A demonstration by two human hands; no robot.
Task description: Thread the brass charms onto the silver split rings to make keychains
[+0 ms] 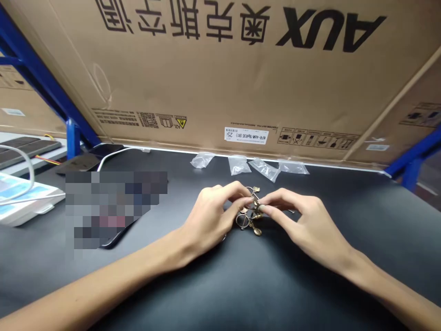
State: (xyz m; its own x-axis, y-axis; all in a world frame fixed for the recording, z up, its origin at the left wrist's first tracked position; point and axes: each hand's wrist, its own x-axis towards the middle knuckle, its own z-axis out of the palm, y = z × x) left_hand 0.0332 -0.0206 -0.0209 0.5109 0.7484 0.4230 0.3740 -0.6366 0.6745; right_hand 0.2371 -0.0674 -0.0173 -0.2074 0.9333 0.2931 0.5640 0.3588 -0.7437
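Note:
My left hand [213, 214] and my right hand [305, 218] meet above the dark tabletop, both closed in a pinch. Between their fingertips is a metal key ring [254, 202], gripped from the left and from the right. Just below it hangs or lies another round ring [243, 221], and beside that a gold-coloured oval charm [257, 232]. A small charm [256, 189] shows beyond my fingers. How these pieces join is partly hidden by my fingertips.
Several small clear plastic bags, one a crumpled bag [202, 160], lie along the back edge. Behind stands a large cardboard box [206, 82] with upside-down print, between blue metal posts [73, 138]. At left are a white cable [119, 151], a white box [27, 204] and a pixelated dark-edged object [112, 240].

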